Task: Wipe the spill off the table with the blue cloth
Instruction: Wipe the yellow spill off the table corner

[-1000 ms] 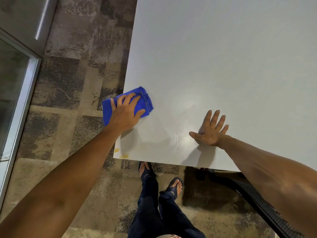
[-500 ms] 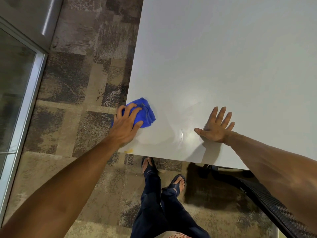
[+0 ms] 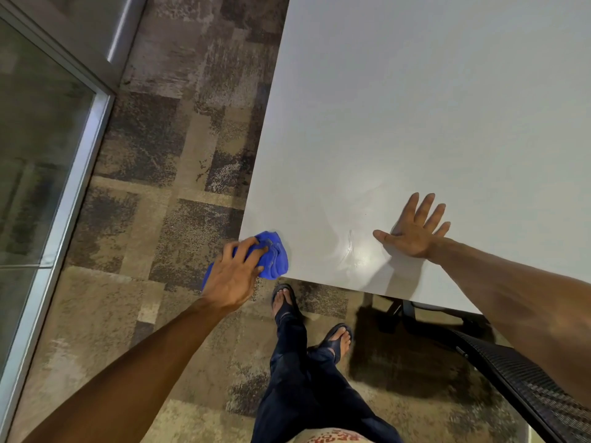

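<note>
— Gripping anything, that left hand [image 3: 232,279]?
— Yes, its fingers curl over the bunched blue cloth [image 3: 275,257] at the white tabletop's [image 3: 415,107] near left corner.
— And the right hand [image 3: 415,233]?
— Flat on the tabletop, fingers spread, beside a wet sheen [image 3: 355,251].

The left hand [image 3: 232,278] reaches forward from a bare, nearly straight forearm, its fingers curled in a grip over the bunched blue cloth [image 3: 275,259] at the near corner of the surface [image 3: 415,107], knuckles up and the wrist out past the edge. The right hand [image 3: 415,233] lies palm down on the surface (fingers straight and fanned apart, thumb stretched out toward the left), its forearm running back to the lower right. Both arms are bare.
</note>
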### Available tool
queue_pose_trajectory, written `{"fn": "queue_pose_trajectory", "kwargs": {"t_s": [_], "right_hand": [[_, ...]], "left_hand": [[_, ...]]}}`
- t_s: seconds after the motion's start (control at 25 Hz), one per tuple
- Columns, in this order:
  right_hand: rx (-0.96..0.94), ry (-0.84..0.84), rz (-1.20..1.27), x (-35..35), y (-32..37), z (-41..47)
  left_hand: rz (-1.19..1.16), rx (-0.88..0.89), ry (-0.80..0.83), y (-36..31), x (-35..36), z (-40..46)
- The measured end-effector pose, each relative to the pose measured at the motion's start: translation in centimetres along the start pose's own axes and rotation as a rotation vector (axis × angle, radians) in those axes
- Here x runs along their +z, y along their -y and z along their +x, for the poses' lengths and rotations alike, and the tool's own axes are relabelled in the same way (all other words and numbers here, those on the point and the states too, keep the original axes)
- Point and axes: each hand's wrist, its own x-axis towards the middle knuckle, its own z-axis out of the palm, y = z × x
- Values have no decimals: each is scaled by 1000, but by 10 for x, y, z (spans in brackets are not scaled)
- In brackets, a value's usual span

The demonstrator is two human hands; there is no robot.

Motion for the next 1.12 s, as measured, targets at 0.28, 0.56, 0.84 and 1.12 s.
{"fn": "queue_pose_trajectory", "kwargs": {"t_s": [0.28, 0.56, 0.84, 1.12], "right_hand": [[-4, -19, 8, 1, -1, 0], [-17, 10, 17, -2, -1, -2], [-32, 62, 17, -6, -2, -1], [-35, 67, 26, -7, -2, -2]], "left_hand": [[12, 65, 147, -21, -10, -34], [-1313, -474, -10, -36, -67, 34], [-1987, -597, -40, -32, -101, 81], [-2017, -448, -27, -29, -94, 83]]}}
